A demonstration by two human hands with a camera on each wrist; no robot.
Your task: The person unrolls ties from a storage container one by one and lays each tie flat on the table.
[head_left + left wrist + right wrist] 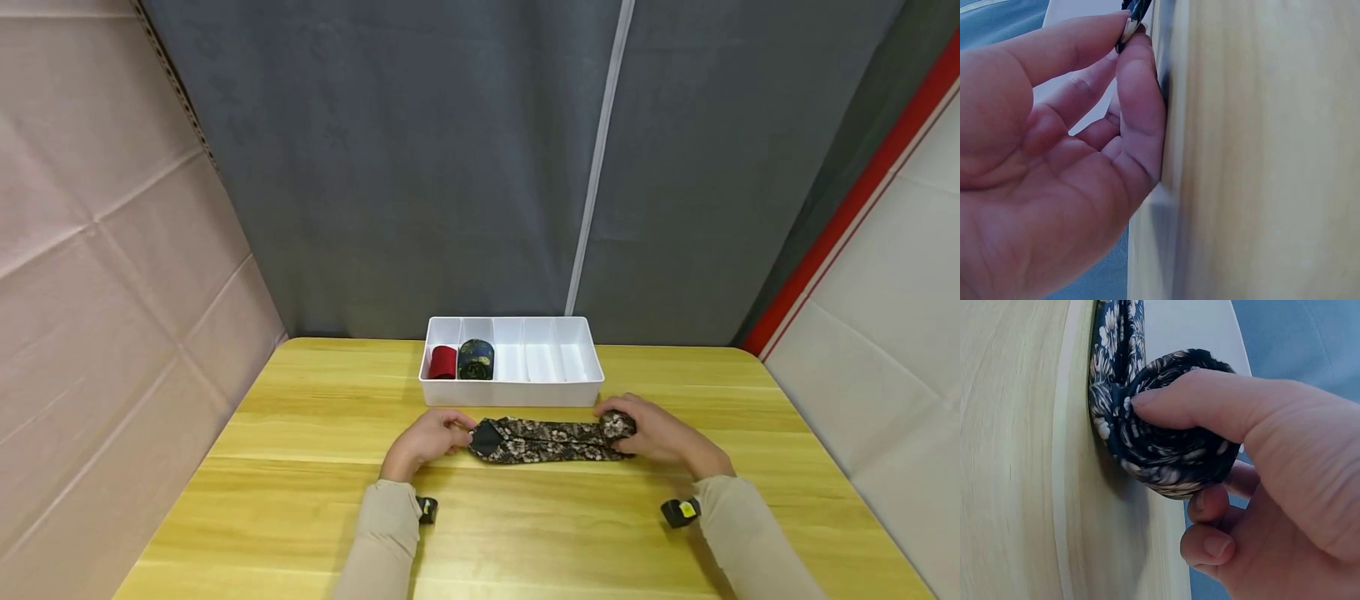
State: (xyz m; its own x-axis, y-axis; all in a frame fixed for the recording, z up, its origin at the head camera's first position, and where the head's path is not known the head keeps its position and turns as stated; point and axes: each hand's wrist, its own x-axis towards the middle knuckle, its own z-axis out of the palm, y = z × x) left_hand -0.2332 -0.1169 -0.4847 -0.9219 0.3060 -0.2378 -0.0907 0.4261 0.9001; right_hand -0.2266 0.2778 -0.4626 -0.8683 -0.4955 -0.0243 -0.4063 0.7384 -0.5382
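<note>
A black necktie with a pale floral pattern [555, 442] lies across the table, its seamed back facing up. Its wide pointed end, with dark lining showing, is at the left, where my left hand [435, 435] pinches the tip between thumb and forefinger. In the left wrist view only a bit of that tip [1133, 26] shows between the fingertips. The right part of the tie is wound into a roll [1175, 434]. My right hand [651, 429] grips this roll, thumb [1191, 403] across its spiral side and fingers beneath and behind it.
Just behind the tie stands a white divided box [510, 394]. A rolled red tie [442, 363] sits in its leftmost compartment, and a rolled dark patterned tie [476, 358] in the one beside it. A grey curtain [420, 183] hangs behind the wooden table [525, 533].
</note>
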